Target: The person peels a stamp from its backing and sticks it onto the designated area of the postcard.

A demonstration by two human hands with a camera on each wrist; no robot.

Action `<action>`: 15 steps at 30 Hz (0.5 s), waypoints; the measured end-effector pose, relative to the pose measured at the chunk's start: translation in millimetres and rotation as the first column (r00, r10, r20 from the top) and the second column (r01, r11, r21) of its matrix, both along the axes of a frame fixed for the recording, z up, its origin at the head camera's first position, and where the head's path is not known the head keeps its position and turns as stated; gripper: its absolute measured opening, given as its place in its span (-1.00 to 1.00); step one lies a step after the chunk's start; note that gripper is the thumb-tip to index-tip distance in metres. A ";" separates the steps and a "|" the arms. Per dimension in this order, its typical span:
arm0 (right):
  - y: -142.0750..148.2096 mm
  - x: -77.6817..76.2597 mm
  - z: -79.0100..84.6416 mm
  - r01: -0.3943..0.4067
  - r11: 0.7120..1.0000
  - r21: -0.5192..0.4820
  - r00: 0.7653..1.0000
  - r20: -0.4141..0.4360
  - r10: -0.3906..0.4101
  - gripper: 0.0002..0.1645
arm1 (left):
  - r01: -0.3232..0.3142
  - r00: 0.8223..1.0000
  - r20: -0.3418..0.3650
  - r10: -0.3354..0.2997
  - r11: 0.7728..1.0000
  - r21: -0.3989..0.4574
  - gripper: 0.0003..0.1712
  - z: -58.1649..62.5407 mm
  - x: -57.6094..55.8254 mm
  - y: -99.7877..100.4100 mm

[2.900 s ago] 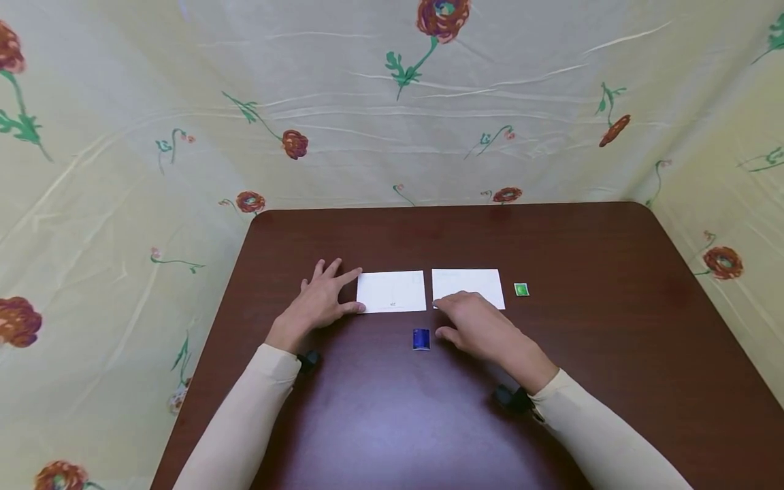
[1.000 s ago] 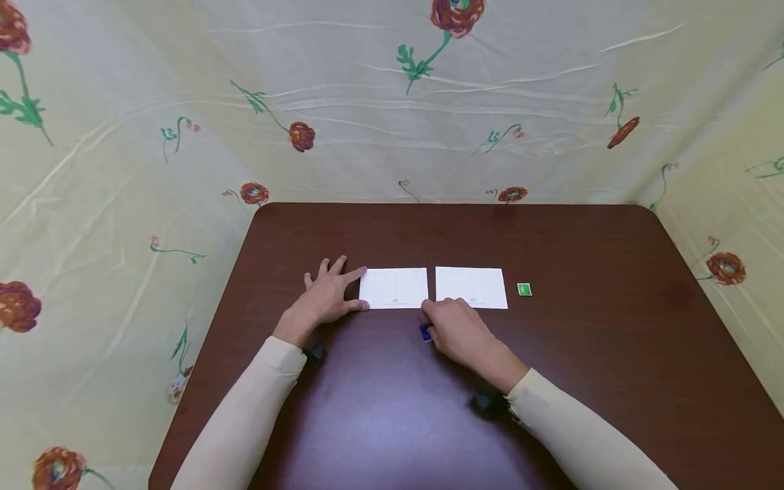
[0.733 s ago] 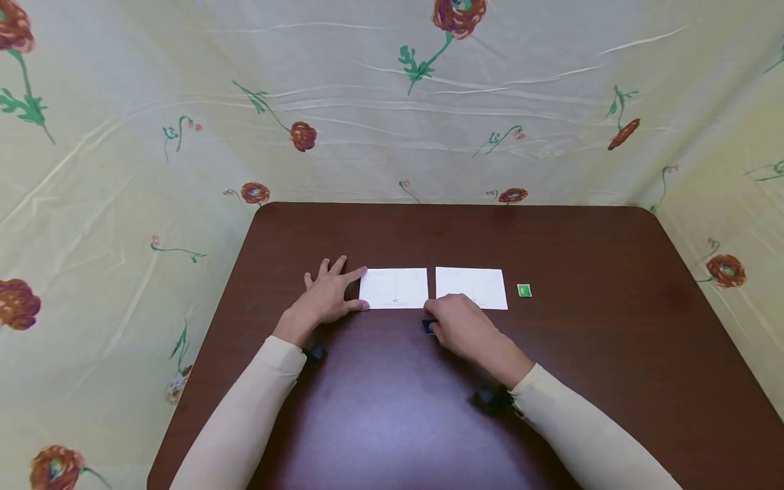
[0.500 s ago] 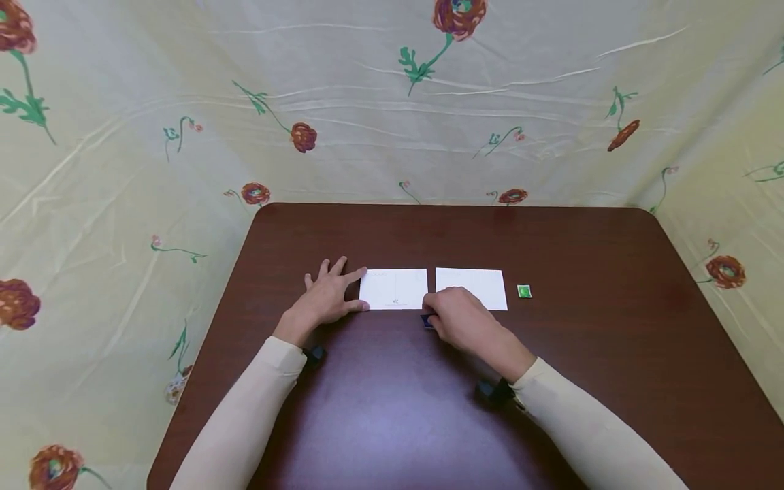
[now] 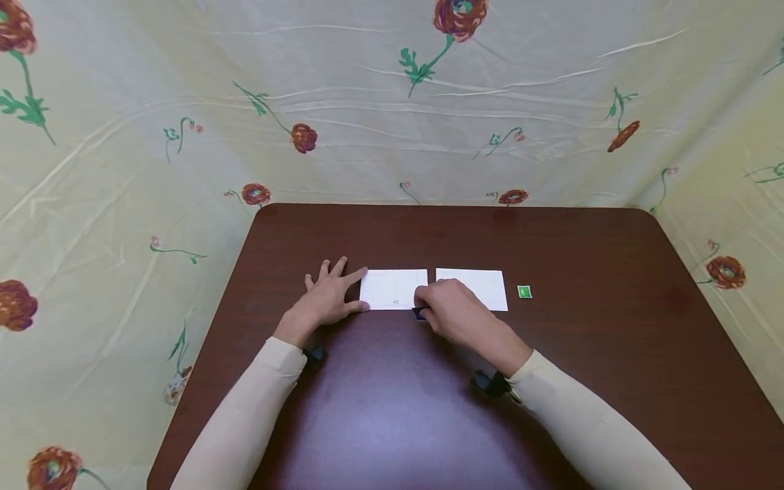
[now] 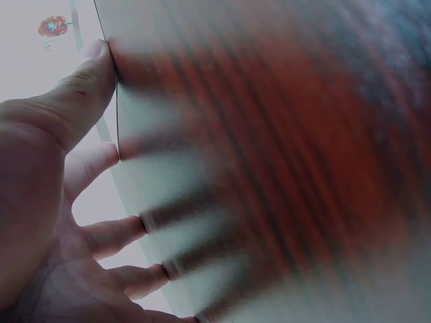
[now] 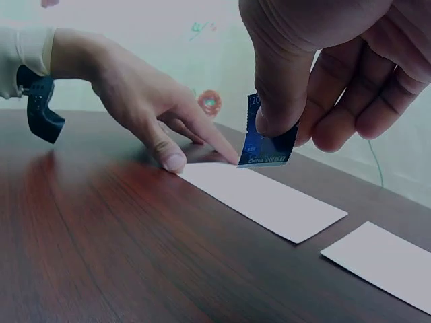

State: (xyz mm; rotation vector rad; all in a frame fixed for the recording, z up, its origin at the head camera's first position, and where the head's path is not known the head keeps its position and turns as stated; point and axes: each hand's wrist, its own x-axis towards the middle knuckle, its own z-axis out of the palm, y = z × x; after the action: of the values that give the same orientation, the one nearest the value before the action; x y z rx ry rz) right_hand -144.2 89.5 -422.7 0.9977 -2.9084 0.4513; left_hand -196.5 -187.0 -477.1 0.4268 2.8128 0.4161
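Note:
A blue postage stamp [image 7: 266, 145] with perforated edges is pinched between the thumb and fingers of my right hand [image 5: 459, 312]. In the right wrist view it hangs tilted above the table. The head view shows only its dark corner, by the lower right corner of the left white postcard [image 5: 392, 288]. My left hand [image 5: 323, 299] rests on the table with fingers spread, its thumb and index finger touching that postcard's left edge. A second white postcard [image 5: 484, 286] lies beside it, partly covered by my right hand in the head view.
A green stamp [image 5: 524, 292] with a white border lies right of the second postcard. The dark brown table [image 5: 380, 408] has a rounded far edge, with a flower-patterned sheet [image 5: 343, 102] hanging behind it.
The blue stamp lay on the table near the postcards; my right hand has picked it up and moved it forward and slightly left to the left postcard. My left hand stays put.

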 end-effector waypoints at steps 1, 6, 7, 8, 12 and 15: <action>-0.8 -0.1 0.5 -0.002 1.000 -0.004 1.000 0.000 0.002 -0.87 | 0.001 1.000 0.000 -0.001 1.000 0.000 -0.04 0.1 0.2 0.1; -4.7 0.1 3.0 -0.006 1.000 -0.021 1.000 0.013 0.006 -0.86 | 0.007 1.000 -0.007 -0.007 1.000 -0.001 -0.05 0.7 0.5 0.3; -5.4 0.1 3.1 -0.005 1.000 -0.022 1.000 0.015 0.006 -0.86 | 0.009 1.000 -0.008 -0.009 1.000 0.000 -0.05 0.6 0.5 0.3; -6.1 0.2 3.2 -0.006 1.000 -0.024 1.000 0.017 0.006 -0.87 | 0.010 1.000 -0.008 -0.010 1.000 0.000 -0.05 0.4 0.3 0.2; -9.0 0.0 2.6 -0.014 0.999 -0.031 1.000 0.022 0.015 -0.88 | 0.007 1.000 -0.004 -0.007 1.000 0.005 -0.05 0.0 0.7 -0.5; -10.8 -0.3 2.0 -0.022 0.999 -0.039 0.999 0.025 0.023 -0.88 | 0.001 1.000 -0.002 -0.001 1.000 0.009 -0.06 -0.7 1.0 -1.6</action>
State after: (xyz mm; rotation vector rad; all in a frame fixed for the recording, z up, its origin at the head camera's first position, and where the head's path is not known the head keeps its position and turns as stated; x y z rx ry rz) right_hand -144.5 78.7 -420.6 1.0285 -2.9017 0.5234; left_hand -195.6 -188.6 -477.8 0.4309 2.8139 0.4281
